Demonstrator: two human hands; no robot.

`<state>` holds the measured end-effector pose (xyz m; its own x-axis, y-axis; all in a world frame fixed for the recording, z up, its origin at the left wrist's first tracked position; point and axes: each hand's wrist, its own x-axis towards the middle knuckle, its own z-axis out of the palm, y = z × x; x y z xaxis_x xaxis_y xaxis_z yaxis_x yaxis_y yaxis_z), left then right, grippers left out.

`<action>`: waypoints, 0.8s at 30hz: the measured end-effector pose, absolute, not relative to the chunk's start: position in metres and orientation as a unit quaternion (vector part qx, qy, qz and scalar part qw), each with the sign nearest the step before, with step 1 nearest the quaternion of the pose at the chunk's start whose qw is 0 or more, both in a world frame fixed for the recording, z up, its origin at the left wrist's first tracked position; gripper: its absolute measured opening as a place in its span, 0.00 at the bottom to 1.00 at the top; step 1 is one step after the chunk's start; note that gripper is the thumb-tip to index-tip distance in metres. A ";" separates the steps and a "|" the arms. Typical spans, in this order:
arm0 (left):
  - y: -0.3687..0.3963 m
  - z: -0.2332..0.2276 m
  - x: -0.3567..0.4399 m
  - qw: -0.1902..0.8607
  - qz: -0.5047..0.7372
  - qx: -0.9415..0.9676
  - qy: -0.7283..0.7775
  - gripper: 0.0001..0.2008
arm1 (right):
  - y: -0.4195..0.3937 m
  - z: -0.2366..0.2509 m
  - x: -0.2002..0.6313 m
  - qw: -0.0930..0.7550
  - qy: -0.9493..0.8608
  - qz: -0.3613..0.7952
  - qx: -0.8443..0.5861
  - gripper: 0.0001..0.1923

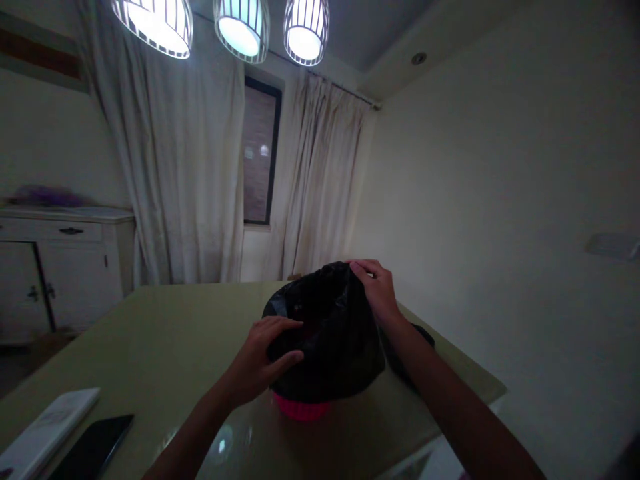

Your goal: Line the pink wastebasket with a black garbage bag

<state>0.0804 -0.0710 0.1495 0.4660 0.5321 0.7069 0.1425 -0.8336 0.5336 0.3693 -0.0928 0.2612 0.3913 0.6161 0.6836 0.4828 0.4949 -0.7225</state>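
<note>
A black plastic bag (pixel 340 347) is draped over a pink basket or bin (pixel 303 408), whose ribbed base shows below it. The bag's mouth gapes upward, and its inside is dark. At the upper right rim, my right hand (pixel 375 287) pinches the bag's edge between thumb and fingers. On the left side, my left hand (pixel 263 357) lies against the bag with thumb and fingers spread apart. Part of a second black item (pixel 425 335), perhaps another bag, lies behind my right forearm.
The pale green glossy table (pixel 190 340) carries a white flat box (pixel 50 427) and a dark phone-like slab (pixel 93 447) at the lower left. A white cabinet (pixel 75 260) stands beyond. Lamps (pixel 305 40) hang above, and a wall (pixel 490 200) rises on the right.
</note>
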 end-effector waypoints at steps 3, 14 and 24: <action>-0.070 0.149 0.086 0.195 0.484 0.827 0.210 0.06 | -0.085 0.289 0.355 0.675 -0.557 0.092 -0.475 0.18; -0.057 0.218 0.091 0.195 0.686 0.644 0.279 0.16 | -0.025 0.374 0.306 0.632 -0.666 0.212 -0.335 0.16; -0.067 0.243 0.047 -0.235 0.596 0.751 0.159 0.06 | -0.042 0.449 0.260 0.560 -0.801 0.123 -0.174 0.24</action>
<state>0.0472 -0.0669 0.2427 0.2400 -0.0409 0.9699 0.5198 -0.8384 -0.1639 0.2604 -0.0422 0.4492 -0.3122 0.4154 0.8544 0.1402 0.9096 -0.3910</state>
